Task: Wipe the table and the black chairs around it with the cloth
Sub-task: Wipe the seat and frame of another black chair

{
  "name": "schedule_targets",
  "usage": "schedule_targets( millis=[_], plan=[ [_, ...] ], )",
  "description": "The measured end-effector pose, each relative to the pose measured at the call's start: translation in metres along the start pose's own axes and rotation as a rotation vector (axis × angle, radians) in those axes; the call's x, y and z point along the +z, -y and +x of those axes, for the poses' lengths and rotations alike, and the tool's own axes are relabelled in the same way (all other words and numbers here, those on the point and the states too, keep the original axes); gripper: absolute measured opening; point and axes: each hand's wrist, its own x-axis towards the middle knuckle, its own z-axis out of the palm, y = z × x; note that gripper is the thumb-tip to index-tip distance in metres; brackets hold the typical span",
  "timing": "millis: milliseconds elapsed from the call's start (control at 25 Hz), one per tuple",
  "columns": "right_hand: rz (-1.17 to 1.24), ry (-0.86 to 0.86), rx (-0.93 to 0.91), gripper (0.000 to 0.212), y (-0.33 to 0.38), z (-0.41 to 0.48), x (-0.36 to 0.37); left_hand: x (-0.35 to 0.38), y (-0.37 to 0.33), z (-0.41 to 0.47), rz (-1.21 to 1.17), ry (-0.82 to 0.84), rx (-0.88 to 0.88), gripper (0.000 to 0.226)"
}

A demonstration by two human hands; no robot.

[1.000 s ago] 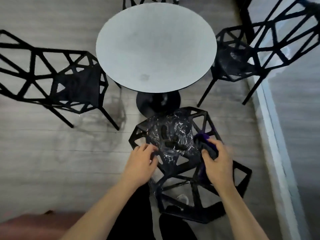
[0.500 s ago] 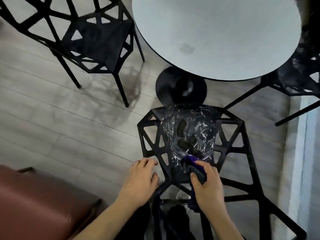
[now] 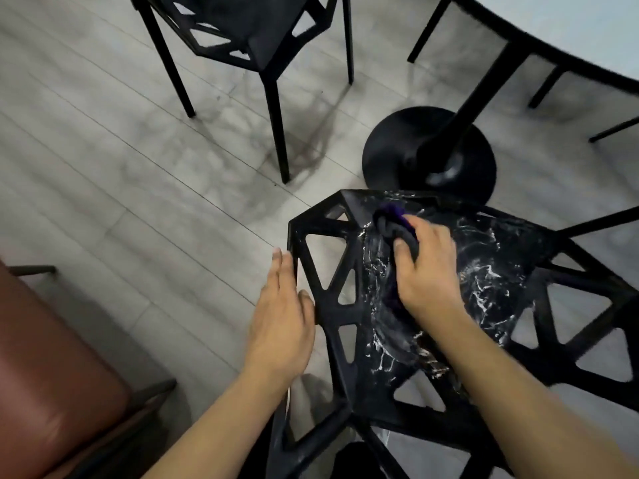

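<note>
Step in hand, as I read it: wiping the seat of the nearest black lattice-frame plastic chair [image 3: 408, 305].

My right hand [image 3: 427, 271] is clenched around the bunched dark purple cloth [image 3: 394, 224] and presses it flat on the seat's left front area. White streaks and a dull smear show across the seat, thickest to the right of the hand and below the wrist.

My left hand [image 3: 281, 319] is loose, fingers straight, palm against the chair's left outer rim. It grasps nothing; it looks to be bracing the frame.

Surroundings: a second black lattice chair [image 3: 249, 32] stands well apart at top. The round pale-topped table [image 3: 587, 29] shows only an edge at upper right, its black disc pedestal base [image 3: 428, 153] just beyond the near chair. A brown leather seat [image 3: 45, 375] sits at lower left on the grey plank floor [image 3: 121, 167].

Judgement on progress: the streaked part of the seat looks undone, and so do the frame struts. I cannot tell from here whether the table top or the other chairs have been wiped.

Next move calls for sweeping the cloth rightward over the streaks with steady downward pressure, left hand holding the rim so the chair doesn't slide. The open triangles could snag the cloth.
</note>
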Motion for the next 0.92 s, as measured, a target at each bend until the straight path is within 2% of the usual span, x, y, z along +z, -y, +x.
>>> schedule_targets(
  millis=[120, 280, 400, 560, 640, 800, 920],
  plan=[
    [-0.105, -0.131, -0.174, 0.041, -0.006, 0.078, 0.033, 0.008, 0.007, 0.001, -0.141, -0.071, -0.010, 0.057],
    [-0.188, -0.133, -0.249, 0.040, -0.007, 0.114, 0.085, 0.011, 0.011, 0.002, -0.223, -0.146, -0.037, 0.051],
    [0.058, -0.083, -0.358, 0.036, 0.019, 0.081, 0.117, 0.008, 0.009, -0.001, -0.247, -0.110, -0.078, 0.051],
    [0.325, -0.037, -0.411, 0.034, 0.048, 0.039, 0.131, 0.007, 0.006, -0.001, -0.256, -0.071, -0.095, 0.066],
    [0.354, -0.010, -0.415, 0.037, 0.048, 0.013, 0.133, 0.008, 0.008, 0.001, -0.259, -0.065, -0.103, 0.068],
    [0.365, 0.034, -0.280, 0.037, 0.035, -0.036, 0.123, 0.006, 0.011, 0.002, -0.261, -0.039, -0.113, 0.070],
    [0.319, 0.095, -0.313, 0.037, 0.030, -0.025, 0.100, 0.005, 0.010, 0.000, -0.223, -0.041, -0.081, 0.072]
  ],
)
